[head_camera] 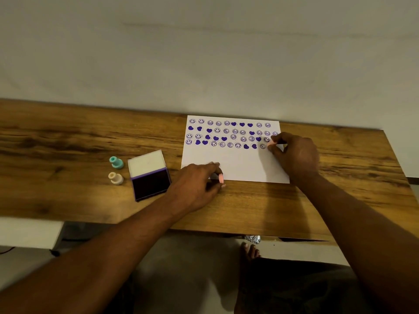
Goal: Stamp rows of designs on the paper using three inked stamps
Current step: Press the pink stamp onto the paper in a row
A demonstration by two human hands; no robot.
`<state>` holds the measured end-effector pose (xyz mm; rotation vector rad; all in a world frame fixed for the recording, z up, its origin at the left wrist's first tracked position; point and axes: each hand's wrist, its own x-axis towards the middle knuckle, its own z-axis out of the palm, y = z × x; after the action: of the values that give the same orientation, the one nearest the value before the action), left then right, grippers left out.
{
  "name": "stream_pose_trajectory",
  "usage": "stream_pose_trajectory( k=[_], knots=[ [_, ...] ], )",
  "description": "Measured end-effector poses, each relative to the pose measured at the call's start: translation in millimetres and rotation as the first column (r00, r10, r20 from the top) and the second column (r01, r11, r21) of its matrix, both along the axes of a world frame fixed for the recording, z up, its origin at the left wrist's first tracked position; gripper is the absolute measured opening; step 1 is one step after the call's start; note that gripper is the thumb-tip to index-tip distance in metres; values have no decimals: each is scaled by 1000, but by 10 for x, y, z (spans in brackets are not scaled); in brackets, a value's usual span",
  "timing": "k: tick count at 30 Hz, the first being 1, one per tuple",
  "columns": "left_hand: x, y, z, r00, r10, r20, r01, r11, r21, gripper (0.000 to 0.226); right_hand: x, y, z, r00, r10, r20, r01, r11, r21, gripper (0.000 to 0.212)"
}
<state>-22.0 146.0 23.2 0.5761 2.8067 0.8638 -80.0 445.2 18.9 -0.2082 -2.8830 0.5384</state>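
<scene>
A white paper (238, 164) lies on the wooden table (68, 143) with several rows of purple smiley and heart prints across its upper half. My right hand (297, 155) pinches a small pink stamp (271, 143) and presses it on the paper at the right end of the lowest printed row. My left hand (195, 184) rests on the paper's near left corner, its fingers closed on a small pink piece (221, 177). A teal stamp (116, 162) and a cream stamp (115, 177) stand left of the open purple ink pad (150, 183).
The ink pad's white lid (147, 163) is tilted up behind the pad. The table's back edge meets a pale wall. The near edge runs just below my forearms, and a bare foot (249, 250) shows on the floor below.
</scene>
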Motion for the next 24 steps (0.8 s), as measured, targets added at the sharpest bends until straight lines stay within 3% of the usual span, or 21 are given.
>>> stream_pose_trajectory(
  k=[3, 5, 6, 8, 9, 11, 16, 20, 24],
  knots=[
    [-12, -10, 10, 1000, 12, 12, -13, 1000, 25, 33, -37, 17, 62, 1000, 1, 22, 2, 994, -110, 29],
    [-20, -19, 14, 1000, 19, 22, -20, 999, 41, 31, -58, 34, 134, 998, -59, -37, 43, 938, -343, 26],
    [-19, -25, 14, 999, 24, 25, -26, 999, 47, 31, -67, 33, 180, 991, -110, -71, 60, 861, -505, 27],
    [-17, -29, 12, 999, 31, 22, -32, 998, 52, 31, -69, 28, 263, 975, -200, -95, 47, 605, -795, 31],
    [-15, -36, 8, 999, 36, 19, -37, 998, 56, 31, -66, 18, 287, 971, -223, -82, 40, 494, -868, 32],
    [-15, -47, 2, 998, 52, 19, -53, 996, 71, 34, -60, -16, 305, 974, -225, -14, 75, 384, -920, 33],
    [-41, -113, 74, 992, 120, -27, -117, 988, 105, 42, -5, -343, 368, 999, -36, -35, -17, 415, -910, 28],
    [-83, -174, 182, 965, 258, -41, -236, 931, 279, 33, 87, -742, 435, 971, 220, -98, -185, 422, -887, 26],
    [-132, -227, 247, 946, 324, -19, -296, 885, 361, 35, 153, -1042, 477, 933, 337, -127, -269, 420, -867, 23]
  ],
)
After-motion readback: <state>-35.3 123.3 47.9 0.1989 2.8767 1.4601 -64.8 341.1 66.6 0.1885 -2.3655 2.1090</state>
